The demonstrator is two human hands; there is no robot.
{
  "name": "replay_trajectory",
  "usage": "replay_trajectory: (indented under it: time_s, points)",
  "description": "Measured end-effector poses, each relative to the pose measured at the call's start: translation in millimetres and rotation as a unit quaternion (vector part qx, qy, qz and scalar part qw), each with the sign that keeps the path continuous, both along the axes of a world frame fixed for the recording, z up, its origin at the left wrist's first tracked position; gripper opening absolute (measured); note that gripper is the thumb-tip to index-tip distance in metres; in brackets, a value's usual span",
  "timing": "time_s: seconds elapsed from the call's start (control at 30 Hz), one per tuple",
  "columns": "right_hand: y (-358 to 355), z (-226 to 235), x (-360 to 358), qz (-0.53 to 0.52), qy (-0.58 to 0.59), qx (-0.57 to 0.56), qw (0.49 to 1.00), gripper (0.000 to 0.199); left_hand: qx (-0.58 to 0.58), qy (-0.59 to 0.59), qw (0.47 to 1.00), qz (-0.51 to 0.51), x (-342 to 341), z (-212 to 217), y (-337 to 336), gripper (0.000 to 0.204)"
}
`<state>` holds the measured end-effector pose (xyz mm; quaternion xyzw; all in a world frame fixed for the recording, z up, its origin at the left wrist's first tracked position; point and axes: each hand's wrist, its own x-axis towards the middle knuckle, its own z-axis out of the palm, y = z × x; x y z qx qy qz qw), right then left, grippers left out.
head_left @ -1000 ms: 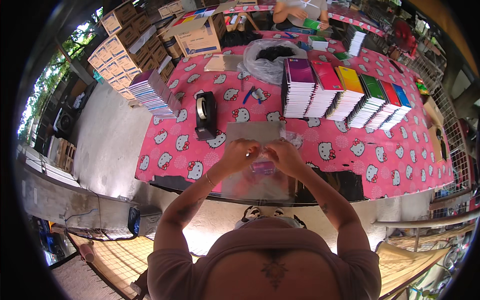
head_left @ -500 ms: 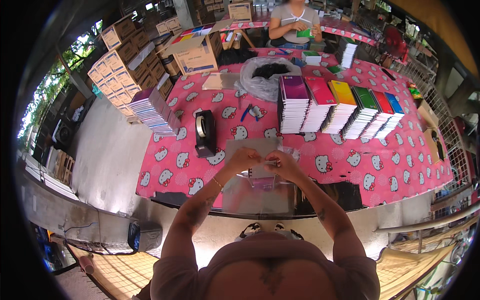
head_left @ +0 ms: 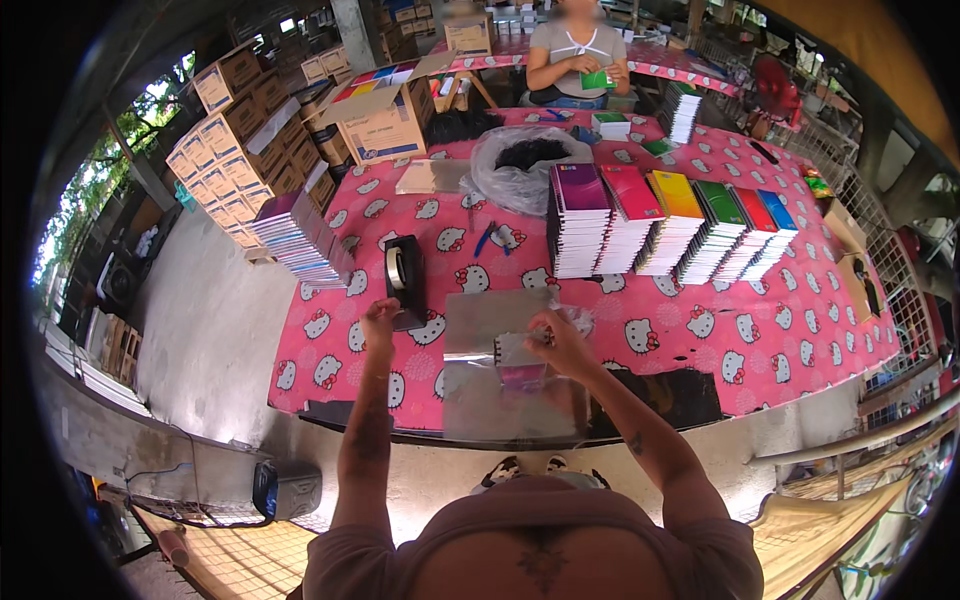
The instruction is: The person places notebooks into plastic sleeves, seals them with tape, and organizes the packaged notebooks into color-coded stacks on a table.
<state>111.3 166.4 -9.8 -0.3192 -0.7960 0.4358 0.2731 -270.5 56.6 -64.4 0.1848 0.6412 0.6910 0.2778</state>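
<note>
A small spiral notebook [head_left: 515, 350] with a white upper part and a purple lower part lies in clear plastic on a grey board [head_left: 480, 308] at the table's front edge. My right hand [head_left: 560, 345] is at its upper right corner, fingers closed on that edge. To the left, my left hand [head_left: 379, 325] is beside the near end of a black tape dispenser [head_left: 412, 290], its fingers pinched together. Whatever is between those fingers is too small to make out. Crumpled clear plastic [head_left: 578, 318] shows just past my right hand.
Stacks of coloured spiral notebooks [head_left: 580, 230] stand at right centre, another stack [head_left: 305, 240] at the left edge. Beyond lie blue pliers [head_left: 485, 238], a plastic bag with black contents [head_left: 528, 165] and an open carton [head_left: 385, 125]. Across the table a person [head_left: 578, 60] holds a green notebook.
My left hand has moved from above the notebook leftward to the tape dispenser. My right hand has shifted slightly down, staying at the notebook's upper right.
</note>
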Motion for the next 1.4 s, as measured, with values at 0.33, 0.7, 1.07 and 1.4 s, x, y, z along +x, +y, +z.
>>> replay_trajectory:
  time_s: [0.33,0.7,1.07,1.4]
  points:
    - [-9.1,-6.2,-2.3,-0.078,0.013,0.013,0.997,0.030,-0.436,0.549,0.713,0.023,15.3,70.1,-12.3,0.022]
    - [-26.1,-17.8,-13.0,-0.147,0.081,-0.027,0.985,0.039,-0.160,0.517,0.513,-0.666,161.6,136.9,117.4,0.025]
    - [-35.8,-29.4,-16.4,-0.179,0.259,-0.146,0.938,0.032,-0.209,0.259,0.724,-0.604,133.1,67.2,110.0,0.037]
    - [-110.4,-114.1,0.3,-0.003,0.272,-0.680,0.680,0.037,-0.133,0.651,0.664,-0.343,222.6,108.6,18.5,0.068]
